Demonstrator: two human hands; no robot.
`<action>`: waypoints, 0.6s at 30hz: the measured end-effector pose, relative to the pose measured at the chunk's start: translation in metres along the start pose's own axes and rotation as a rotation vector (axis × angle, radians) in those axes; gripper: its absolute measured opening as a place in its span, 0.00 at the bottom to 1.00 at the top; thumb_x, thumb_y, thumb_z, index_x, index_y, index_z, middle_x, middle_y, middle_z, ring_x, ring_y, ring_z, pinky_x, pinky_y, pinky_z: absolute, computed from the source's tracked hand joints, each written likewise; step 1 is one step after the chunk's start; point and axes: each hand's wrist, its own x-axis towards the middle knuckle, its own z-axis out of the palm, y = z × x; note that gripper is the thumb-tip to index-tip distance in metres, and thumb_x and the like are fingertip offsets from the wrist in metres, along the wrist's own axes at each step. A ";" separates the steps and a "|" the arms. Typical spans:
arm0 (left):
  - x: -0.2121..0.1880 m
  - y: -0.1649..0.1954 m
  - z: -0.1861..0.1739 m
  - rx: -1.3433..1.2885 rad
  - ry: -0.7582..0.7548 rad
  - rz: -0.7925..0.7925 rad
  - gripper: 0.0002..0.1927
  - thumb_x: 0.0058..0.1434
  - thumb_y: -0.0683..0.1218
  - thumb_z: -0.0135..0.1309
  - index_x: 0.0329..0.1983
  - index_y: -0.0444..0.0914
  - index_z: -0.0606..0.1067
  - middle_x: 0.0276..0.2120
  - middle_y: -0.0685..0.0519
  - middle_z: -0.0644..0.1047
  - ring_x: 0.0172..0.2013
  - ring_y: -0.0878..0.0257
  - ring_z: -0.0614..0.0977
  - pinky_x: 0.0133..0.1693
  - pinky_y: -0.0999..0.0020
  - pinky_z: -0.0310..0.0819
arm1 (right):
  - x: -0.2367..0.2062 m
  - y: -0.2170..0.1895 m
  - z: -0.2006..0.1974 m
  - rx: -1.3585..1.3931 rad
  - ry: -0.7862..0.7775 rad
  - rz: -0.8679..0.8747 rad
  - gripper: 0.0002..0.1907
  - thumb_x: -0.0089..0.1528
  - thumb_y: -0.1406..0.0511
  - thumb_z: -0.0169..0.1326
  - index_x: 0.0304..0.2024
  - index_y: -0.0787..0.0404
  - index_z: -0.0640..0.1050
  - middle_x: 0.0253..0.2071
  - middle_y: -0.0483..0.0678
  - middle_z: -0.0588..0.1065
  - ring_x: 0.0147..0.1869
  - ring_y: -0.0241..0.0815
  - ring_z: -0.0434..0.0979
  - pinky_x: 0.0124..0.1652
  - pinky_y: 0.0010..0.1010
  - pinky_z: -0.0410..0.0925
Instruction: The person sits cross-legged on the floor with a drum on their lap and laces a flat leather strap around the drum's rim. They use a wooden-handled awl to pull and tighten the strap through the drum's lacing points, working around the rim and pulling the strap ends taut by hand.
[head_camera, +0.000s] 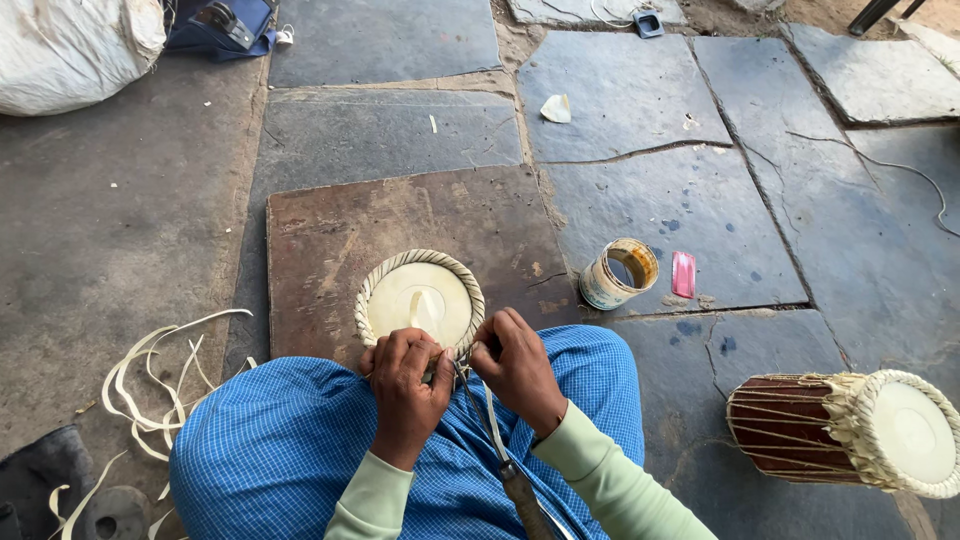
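Blue-checked lap (300, 440) bearing both hands: left hand (405, 385) and right hand (515, 365) pinch shut on pale lacing at the near rim of a braided drumhead (420, 297), tightening apparently under way; an even pull comes next

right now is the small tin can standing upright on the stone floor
No, the tin can lies tipped on its side on the stone floor, its open mouth facing up and right, beside a pink packet.
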 end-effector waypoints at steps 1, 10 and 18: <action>0.000 0.000 -0.001 -0.001 -0.002 -0.001 0.07 0.58 0.48 0.62 0.31 0.42 0.77 0.38 0.57 0.76 0.42 0.60 0.76 0.52 0.58 0.59 | -0.003 0.000 0.000 0.007 0.023 -0.014 0.07 0.58 0.68 0.57 0.34 0.64 0.73 0.32 0.50 0.70 0.30 0.42 0.71 0.31 0.33 0.67; -0.011 -0.010 -0.001 -0.018 -0.047 0.092 0.06 0.63 0.52 0.60 0.34 0.47 0.79 0.38 0.61 0.75 0.41 0.62 0.75 0.50 0.58 0.58 | -0.119 0.010 -0.022 0.731 -0.600 0.807 0.12 0.71 0.59 0.46 0.49 0.59 0.75 0.30 0.43 0.69 0.30 0.33 0.69 0.31 0.25 0.66; 0.021 -0.050 -0.010 0.035 -0.107 0.033 0.07 0.63 0.53 0.59 0.40 0.48 0.80 0.39 0.56 0.72 0.45 0.58 0.75 0.50 0.54 0.58 | -0.197 0.073 -0.110 -0.387 -1.104 0.401 0.15 0.71 0.54 0.44 0.53 0.50 0.76 0.46 0.45 0.77 0.51 0.37 0.81 0.48 0.32 0.75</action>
